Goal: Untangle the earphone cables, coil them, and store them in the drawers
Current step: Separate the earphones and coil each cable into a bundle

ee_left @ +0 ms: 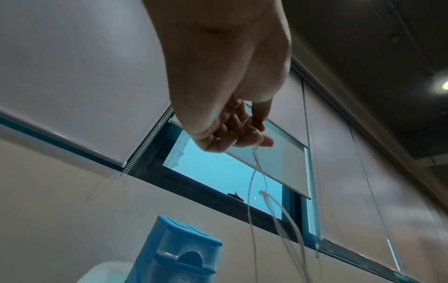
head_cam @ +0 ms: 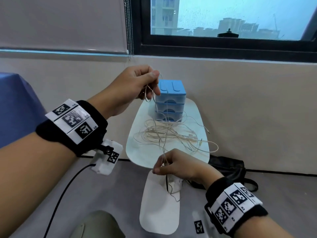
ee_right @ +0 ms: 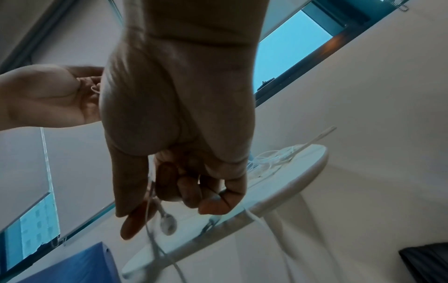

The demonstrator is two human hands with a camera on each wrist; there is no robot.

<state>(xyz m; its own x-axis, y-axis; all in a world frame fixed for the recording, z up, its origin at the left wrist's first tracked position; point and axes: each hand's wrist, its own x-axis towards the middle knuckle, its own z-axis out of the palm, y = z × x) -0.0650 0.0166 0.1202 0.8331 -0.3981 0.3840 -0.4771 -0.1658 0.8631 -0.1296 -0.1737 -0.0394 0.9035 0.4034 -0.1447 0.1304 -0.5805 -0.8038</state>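
Thin, smooth rubbery earphone cables [head_cam: 171,133]; glossy blue and translucent plastic drawers [head_cam: 170,100]; smooth, faintly glossy white surface [head_cam: 197,110]; matt black cloth bag [head_cam: 228,167].

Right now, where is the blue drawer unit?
In the head view, the blue drawer unit stands at the far end of the white table, behind the tangled earphone cables.

no readable text — only coded squares on the wristbands [head_cam: 73,121].

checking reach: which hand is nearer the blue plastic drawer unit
Left. The left hand is raised beside the blue plastic drawer unit's top; the right hand is past the table's near edge.
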